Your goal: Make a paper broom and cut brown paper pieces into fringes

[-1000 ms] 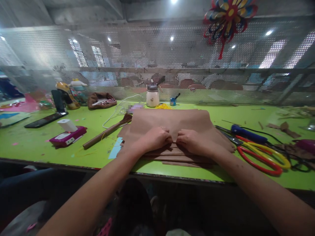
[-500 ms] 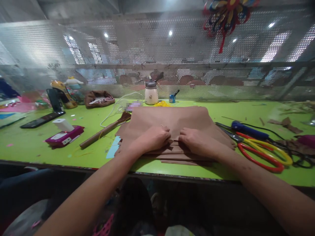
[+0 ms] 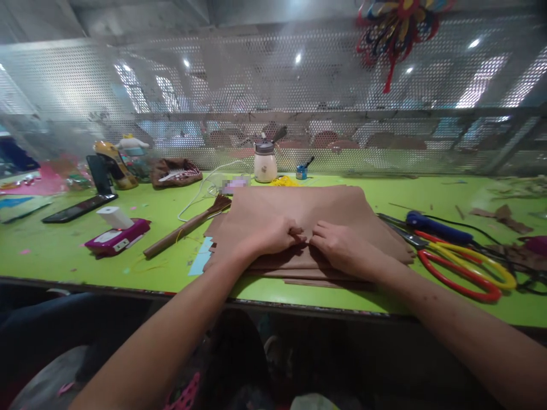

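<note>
A stack of brown paper sheets (image 3: 299, 205) lies before me on the green table. My left hand (image 3: 277, 234) is closed at the middle of the stack, with a small folded or rolled bit of brown paper between thumb and fingers. Close on its right, my right hand (image 3: 331, 242) is also closed, its fingertips pinching brown paper; its grip is partly hidden. A narrow gap separates the two hands. Below them the near edges of several sheets show in uneven layers.
On the right lie scissors (image 3: 465, 267) with red and yellow handles and a blue-handled tool (image 3: 440, 225) with a black cord. A rolled brown paper stick (image 3: 179, 233), a purple power socket (image 3: 117, 239) and a phone (image 3: 79, 208) are on the left. Behind stands a pale bottle (image 3: 265, 165).
The left hand has turned slightly, so a dark folded bit of paper now shows at its fingers. The paper edges between the hands look smoother. The view has shifted slightly.
</note>
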Demonstrator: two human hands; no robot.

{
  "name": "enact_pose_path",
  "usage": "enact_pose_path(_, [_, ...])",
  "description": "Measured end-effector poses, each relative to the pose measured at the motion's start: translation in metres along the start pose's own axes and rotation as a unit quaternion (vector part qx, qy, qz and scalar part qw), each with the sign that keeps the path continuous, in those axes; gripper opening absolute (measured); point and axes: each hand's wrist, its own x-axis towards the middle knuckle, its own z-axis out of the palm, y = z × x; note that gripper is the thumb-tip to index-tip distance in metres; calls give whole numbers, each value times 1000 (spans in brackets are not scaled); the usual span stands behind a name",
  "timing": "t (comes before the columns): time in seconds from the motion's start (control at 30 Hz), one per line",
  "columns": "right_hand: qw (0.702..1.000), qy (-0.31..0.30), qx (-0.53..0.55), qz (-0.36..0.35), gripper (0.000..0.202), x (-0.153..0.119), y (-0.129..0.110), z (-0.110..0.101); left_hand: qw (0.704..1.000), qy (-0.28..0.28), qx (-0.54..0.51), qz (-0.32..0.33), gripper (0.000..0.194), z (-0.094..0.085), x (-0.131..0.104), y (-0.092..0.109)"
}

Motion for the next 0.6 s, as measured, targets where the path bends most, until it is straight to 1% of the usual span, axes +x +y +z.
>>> enact_pose_path(0.13, [999, 47, -12, -12, 22, 3, -4, -5, 998, -14, -37, -49, 34, -8, -4, 1])
enact_pose_path(0.27, [997, 80, -13, -4, 25, 5, -7, -11, 992, -24, -96, -73, 35, -13, -7, 4])
enact_pose_path(0.4, [994, 101, 25, 9, 30, 6, -8, -10, 984, -28, -156, -83, 35, -13, -9, 4])
enact_pose_path(0.5, [990, 106, 89, 43, 27, 6, -5, -5, 982, -37, -168, -81, 34, -13, -9, 4])
enact_pose_path(0.57, [976, 114, 172, 72, 19, 5, -1, -3, 980, -37, -174, -86, 35, -13, -9, 6])
enact_pose_path(0.6, [964, 114, 222, 92, 15, 4, 2, -4, 980, -34, -176, -90, 36, -13, -10, 7])
